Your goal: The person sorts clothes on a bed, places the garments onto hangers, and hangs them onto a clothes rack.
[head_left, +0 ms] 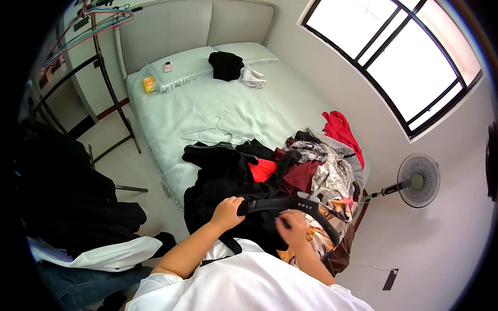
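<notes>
My left hand is closed around one end of a wide black clothes hanger, which lies across in front of me. The hanger's other end slopes down to the right, past my right hand. Close below the hanger, my right hand has its fingers curled in at the edge of a black garment; its grip is partly hidden. More black clothing is heaped just beyond, with another black hanger on top and a red patch of cloth showing.
Patterned and red clothes pile up on the bed's right. A white hanger, a folded black garment and a yellow pack lie on the bed. Dark clothes hang at left by a metal rack; a fan stands right.
</notes>
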Demonstrator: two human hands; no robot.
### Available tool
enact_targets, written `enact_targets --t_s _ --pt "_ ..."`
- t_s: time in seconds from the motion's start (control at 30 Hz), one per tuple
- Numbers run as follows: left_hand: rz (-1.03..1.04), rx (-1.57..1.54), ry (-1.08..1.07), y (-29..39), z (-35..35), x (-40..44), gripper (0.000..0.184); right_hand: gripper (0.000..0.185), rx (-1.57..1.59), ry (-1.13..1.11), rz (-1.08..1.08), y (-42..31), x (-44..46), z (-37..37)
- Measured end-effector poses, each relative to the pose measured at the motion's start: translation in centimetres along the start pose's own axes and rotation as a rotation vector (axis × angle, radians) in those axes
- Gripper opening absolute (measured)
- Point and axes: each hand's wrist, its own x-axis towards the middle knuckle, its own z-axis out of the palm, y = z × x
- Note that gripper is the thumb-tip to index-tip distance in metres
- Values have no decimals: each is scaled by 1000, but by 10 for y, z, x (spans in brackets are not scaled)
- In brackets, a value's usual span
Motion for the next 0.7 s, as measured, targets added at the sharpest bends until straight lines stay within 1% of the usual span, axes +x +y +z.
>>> enact_targets --t_s 0.03,0.07,0.1,0.13,0.17,0.2,0.27,0.3,0.37,0.4,0.47,0.5,0.53,0.6,0.63,0.7 --pt "-19 -37 23 0 -1 0 43 24 -116 138 72 4 0 -13" --pt "-38 -76 47 0 -2 0 43 32 -247 256 96 11 -2 -29" --pt "-39 -76 49 0 -3 0 43 44 -345 320 106 28 -11 -42" --pt "-49 -103 53 -1 -4 0 43 55 -522 383 95 30 -5 -57" --pt "-59 -131 53 -1 -5 -1 43 64 -647 400 155 29 0 -71" --pt "-60 -131 47 1 -5 -2 43 67 -637 392 150 23 14 -83" --pt "-48 -145 17 4 -8 -1 44 51 -530 13 345 31 17 -101" --pt "-43 -147 10 6 -8 0 44 51 -534 15 352 38 14 -101" --pt "-34 -177 -44 10 -8 1 45 35 -529 -264 514 61 6 -92" --pt "-30 -178 -42 10 -10 1 45 35 -532 -261 513 63 5 -89" --pt "6 -174 -98 10 -13 2 45 32 -531 -155 420 65 6 -86" --pt "6 -173 -91 11 -15 3 45 33 -537 -142 350 65 8 -85" --pt "28 -149 -101 11 -17 4 45 33 -534 -142 346 64 12 -84" --pt "49 -119 -117 13 -22 4 45 32 -464 -25 138 61 22 -79" --pt "56 -104 -129 16 -24 5 44 33 -456 -19 78 62 26 -76" --pt "64 -87 -140 18 -23 6 43 33 -468 -39 44 54 40 -75"
